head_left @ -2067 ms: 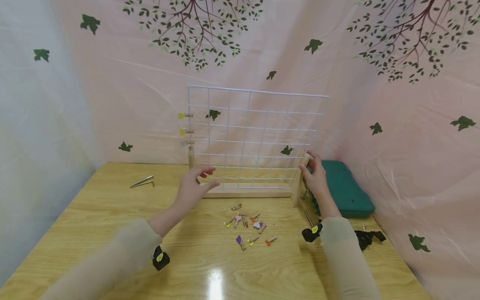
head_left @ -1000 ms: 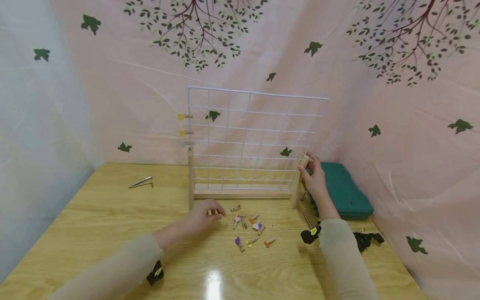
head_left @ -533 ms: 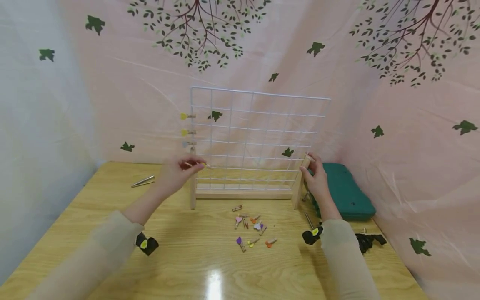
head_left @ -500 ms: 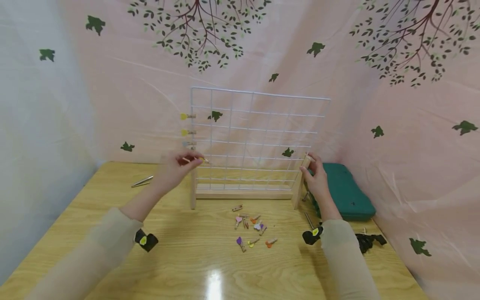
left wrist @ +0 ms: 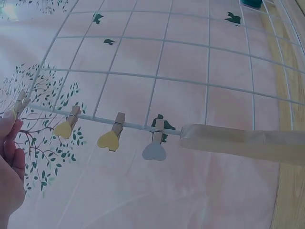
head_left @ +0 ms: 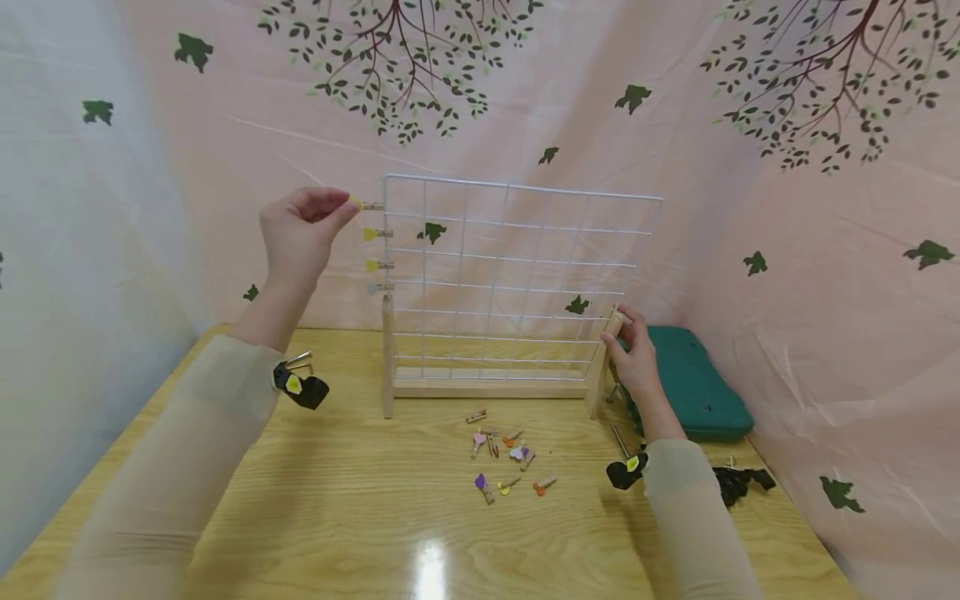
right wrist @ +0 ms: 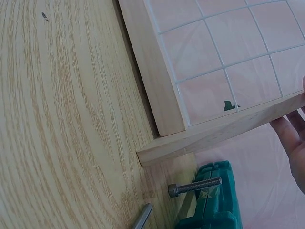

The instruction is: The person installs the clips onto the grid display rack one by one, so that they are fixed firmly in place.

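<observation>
My left hand (head_left: 300,229) pinches a small wooden clothespin (head_left: 371,206) by its yellow heart, its tip right at the left edge of the white wire grid (head_left: 517,225), near the top corner. Below it on that same edge sit two yellow-heart clothespins (left wrist: 108,140) and one with a pale grey-blue heart (left wrist: 154,151). In the left wrist view only the thumb and fingertips of that hand show. My right hand (head_left: 636,350) grips the top of the stand's right wooden post (right wrist: 228,125). The grid stands upright in the wooden base (head_left: 487,388).
Several heart clothespins (head_left: 483,487) lie scattered on the table in front of the stand. A green case (head_left: 690,383) is behind my right forearm, with a bolt (right wrist: 195,186) close by. Metal tools (head_left: 300,360) lie at the left, black cords (head_left: 738,482) at the right.
My left hand reached down to the pile, took up a yellow-heart clothespin and rose with it to the grid's upper left edge. My right hand has stayed on the post.
</observation>
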Motion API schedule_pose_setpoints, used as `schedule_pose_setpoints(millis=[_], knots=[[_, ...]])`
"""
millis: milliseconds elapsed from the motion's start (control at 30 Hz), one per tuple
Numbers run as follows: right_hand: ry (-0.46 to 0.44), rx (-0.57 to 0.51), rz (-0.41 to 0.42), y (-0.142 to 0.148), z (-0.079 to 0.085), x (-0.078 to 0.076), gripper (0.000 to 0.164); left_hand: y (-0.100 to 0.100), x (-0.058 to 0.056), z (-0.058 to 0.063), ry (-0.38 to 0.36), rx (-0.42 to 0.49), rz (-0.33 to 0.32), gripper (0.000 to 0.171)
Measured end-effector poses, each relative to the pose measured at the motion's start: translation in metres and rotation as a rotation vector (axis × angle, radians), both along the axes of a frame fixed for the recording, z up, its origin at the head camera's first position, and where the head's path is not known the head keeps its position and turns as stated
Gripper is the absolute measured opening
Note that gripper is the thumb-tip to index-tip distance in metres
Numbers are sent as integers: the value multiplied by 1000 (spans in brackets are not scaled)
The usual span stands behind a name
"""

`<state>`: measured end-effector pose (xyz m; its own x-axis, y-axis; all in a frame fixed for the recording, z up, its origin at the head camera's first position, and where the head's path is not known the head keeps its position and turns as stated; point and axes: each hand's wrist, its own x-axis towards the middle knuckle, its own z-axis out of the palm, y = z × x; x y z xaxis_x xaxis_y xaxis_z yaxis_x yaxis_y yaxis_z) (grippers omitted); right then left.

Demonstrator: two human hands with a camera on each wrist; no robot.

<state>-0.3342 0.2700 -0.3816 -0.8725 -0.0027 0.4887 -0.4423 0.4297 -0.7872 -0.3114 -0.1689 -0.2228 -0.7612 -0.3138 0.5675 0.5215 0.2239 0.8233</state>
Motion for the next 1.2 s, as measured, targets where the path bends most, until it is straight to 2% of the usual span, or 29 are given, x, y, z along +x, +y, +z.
schedule_pose_setpoints(millis=[133, 233, 400, 667, 833, 933, 1000, 1100, 1200], knots=[[-2, -10, -1, 0, -1, 0, 53, -2, -14, 0, -9, 33, 59, 28], [-4, -11, -10, 0, -1, 0, 53, -3, -22, 0, -39, 13, 85, 32], [-6, -5, -20, -1, 0, 1, 52, 1, -29, 0, -78, -57, 103, 33], [-8, -22, -13, -1, 0, 0, 52, 7, -28, -3, -72, -133, 106, 35], [-11, -16, -8, -1, 1, 0, 52, 10, -16, -10, -2, -211, 133, 40], [-3, -5, -6, 0, 1, -1, 52, 20, -3, -21, 52, -279, 116, 41], [-1, -3, -7, 1, 1, -1, 52, 29, 5, -34, 84, -336, 73, 41], [2, -6, -5, 0, 0, -2, 52, 44, 17, -62, 80, -412, -47, 38], [4, -8, -3, 0, 0, -2, 51, 57, 27, -99, 14, -497, -156, 38]])
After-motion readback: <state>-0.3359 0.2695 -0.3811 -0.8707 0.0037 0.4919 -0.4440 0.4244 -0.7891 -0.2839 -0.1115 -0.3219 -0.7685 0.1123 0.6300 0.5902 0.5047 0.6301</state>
